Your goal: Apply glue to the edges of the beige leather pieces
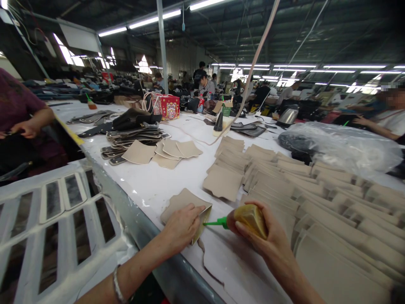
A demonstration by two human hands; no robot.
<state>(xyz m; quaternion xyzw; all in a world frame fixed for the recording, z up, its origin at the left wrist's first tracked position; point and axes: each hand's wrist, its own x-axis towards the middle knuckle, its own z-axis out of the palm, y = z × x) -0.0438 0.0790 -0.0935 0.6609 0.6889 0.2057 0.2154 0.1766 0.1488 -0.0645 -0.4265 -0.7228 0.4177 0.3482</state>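
My right hand point(268, 236) is wrapped round a squeeze bottle point(249, 220) of amber liquid, tilted on its side. Its thin green nozzle points left, the tip at the edge of a beige panel point(182, 200) that looks like leather. My left hand point(185, 223) grips this panel near its right side, where a yellowish strip of its edge shows under the fingers; the thumb is mostly hidden. A thin dark strip point(205, 261) lies on the white table point(133, 181) just below the panel.
Rows of overlapping beige panels point(341, 249) cover the right side. Farther back are loose beige panels point(139, 152), a stack of dark pieces point(126, 139), a red bag point(171, 107) and clear plastic point(348, 143). A slotted white rack point(53, 198) stands left; a co-worker's hand point(27, 126) is beyond.
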